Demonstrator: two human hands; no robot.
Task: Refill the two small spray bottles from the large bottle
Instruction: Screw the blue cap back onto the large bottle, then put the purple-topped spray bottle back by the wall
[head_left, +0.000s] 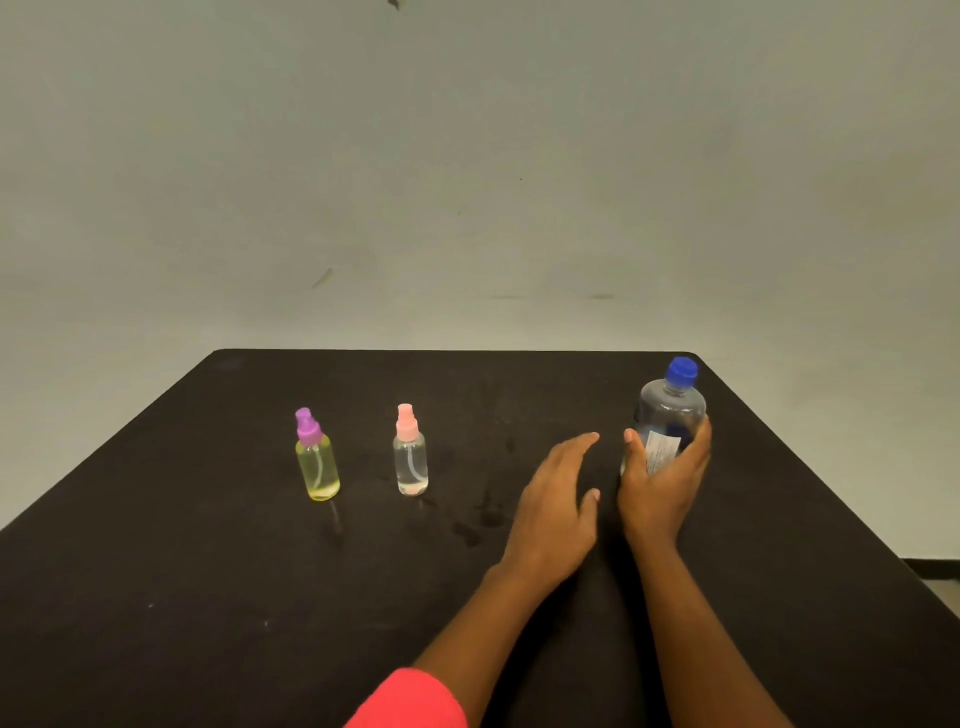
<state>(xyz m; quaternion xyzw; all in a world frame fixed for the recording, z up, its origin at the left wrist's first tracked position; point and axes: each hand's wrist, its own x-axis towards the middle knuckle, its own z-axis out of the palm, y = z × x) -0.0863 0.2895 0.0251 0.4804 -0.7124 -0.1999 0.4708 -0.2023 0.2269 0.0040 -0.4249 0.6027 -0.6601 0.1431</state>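
Label: the large bottle (670, 410) carries a white label (662, 449); its print is too small to read.
Large bottle: upright, blue cap (682, 371) on top, near the table's (208, 571) far right corner.
Right hand (662, 488): fingers and thumb wrapped round the large bottle's lower body.
Left hand (558, 499): fingers straight and spread, just beside the right hand, holding nothing.
Spray bottles: yellow spray bottle (318, 467) and pink-capped spray bottle (411, 462) stand upright, apart, left of the hands.
Room: bare tabletop lies in front of both.
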